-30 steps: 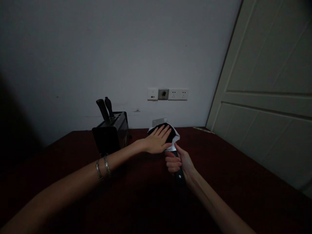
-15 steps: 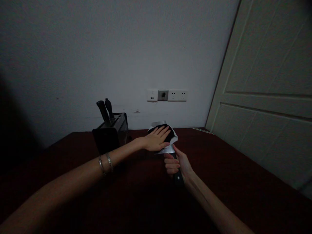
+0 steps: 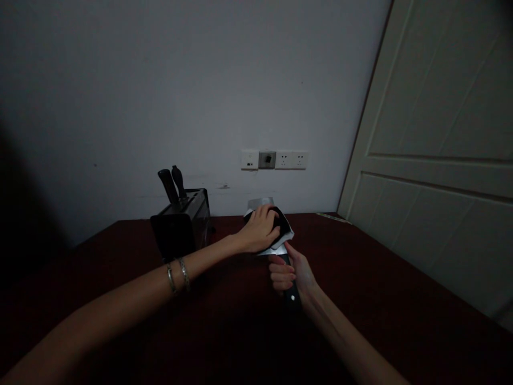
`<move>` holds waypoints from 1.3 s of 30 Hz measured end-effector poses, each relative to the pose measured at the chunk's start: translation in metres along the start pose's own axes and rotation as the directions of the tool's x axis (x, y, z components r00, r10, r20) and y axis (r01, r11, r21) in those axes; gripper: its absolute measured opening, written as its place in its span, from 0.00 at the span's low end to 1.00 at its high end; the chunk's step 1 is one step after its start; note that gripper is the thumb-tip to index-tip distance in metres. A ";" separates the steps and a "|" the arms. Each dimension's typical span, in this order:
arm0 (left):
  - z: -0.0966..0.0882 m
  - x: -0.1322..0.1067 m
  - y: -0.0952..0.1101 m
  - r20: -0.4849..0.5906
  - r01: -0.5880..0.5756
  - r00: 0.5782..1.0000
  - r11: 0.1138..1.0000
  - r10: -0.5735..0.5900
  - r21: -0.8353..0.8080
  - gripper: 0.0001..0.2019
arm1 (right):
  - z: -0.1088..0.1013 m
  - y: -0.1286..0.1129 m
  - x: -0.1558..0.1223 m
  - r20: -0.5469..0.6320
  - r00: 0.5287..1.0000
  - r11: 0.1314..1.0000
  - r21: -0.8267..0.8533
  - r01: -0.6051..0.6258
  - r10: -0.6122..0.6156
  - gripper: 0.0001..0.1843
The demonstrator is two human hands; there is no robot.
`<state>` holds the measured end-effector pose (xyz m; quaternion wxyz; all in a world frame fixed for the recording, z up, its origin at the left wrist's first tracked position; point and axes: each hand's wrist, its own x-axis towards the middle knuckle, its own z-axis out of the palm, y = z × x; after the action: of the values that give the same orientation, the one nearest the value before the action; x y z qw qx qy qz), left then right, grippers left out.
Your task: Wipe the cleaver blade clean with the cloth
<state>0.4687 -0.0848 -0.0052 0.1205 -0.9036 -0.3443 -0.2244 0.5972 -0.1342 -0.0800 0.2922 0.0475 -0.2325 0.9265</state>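
My right hand (image 3: 300, 275) is wrapped round the black riveted handle of a cleaver (image 3: 292, 297), its thumb along the top near the blade. Over the middle of the wide metal blade lies a black and white cloth (image 3: 285, 227). My left hand (image 3: 258, 232) presses on this cloth from above with bent fingers gripping it. Bare metal shows past the cloth at the far end and close to the handle. The rest of the blade is hidden by cloth and hand.
A dark knife block (image 3: 176, 235) with two black handles sticking up stands on the left of the reddish-brown table (image 3: 340, 299). Behind it is a wall with sockets (image 3: 292, 160). A pale panelled door (image 3: 425, 214) is on the right, and a thin strip (image 3: 334, 218) lies at the back edge.
My left hand has gone from flat, stretched fingers to bent ones gripping the cloth. The cloth has shifted slightly towards the handle, baring more of the blade's far end. My right hand keeps its hold.
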 end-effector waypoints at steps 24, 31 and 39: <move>0.001 0.011 -0.037 0.289 -0.065 0.957 0.988 0.022 0.139 0.34 | -0.002 0.008 0.003 0.110 0.990 0.996 -0.003 -0.086 0.086 0.24; -0.004 0.016 -0.050 0.256 -0.013 0.966 0.981 -0.038 0.196 0.33 | 0.001 0.010 0.003 0.077 0.993 0.996 -0.030 -0.082 0.084 0.27; -0.007 0.009 -0.060 0.349 -0.052 0.937 0.988 -0.002 0.147 0.33 | 0.000 0.010 0.004 0.093 0.989 0.993 -0.038 -0.111 0.114 0.28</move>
<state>0.4319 -0.0385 0.0096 0.1298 -0.9214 -0.3649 -0.0325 0.5884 -0.1394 -0.0832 0.2288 0.0735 -0.2636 0.9342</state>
